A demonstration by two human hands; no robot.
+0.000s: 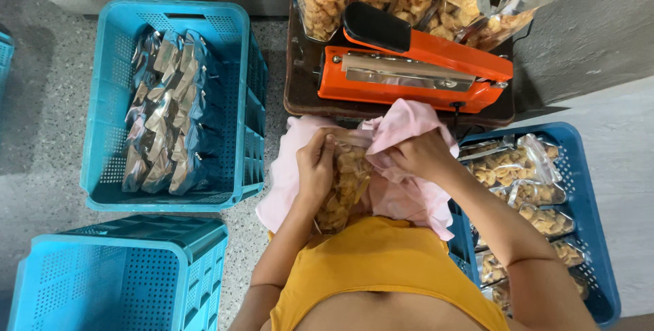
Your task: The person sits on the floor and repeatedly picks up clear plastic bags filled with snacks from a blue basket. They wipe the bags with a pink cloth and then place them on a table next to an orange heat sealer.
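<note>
Pink cloth [402, 191] gripped by right hand [419, 154] w/ left hand [315, 167] clamped on clear snack bag [343, 188]

Probably small snack-packing workshop, orange heat sealer [415, 69], blue crates [238, 99] of bagged snacks [163, 120]

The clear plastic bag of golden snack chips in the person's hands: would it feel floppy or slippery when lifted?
The clear plastic bag of golden snack chips probably sags unless supported; the left hand grips its side. Its glossy film looks slippery. The chips likely crush if squeezed.
</note>
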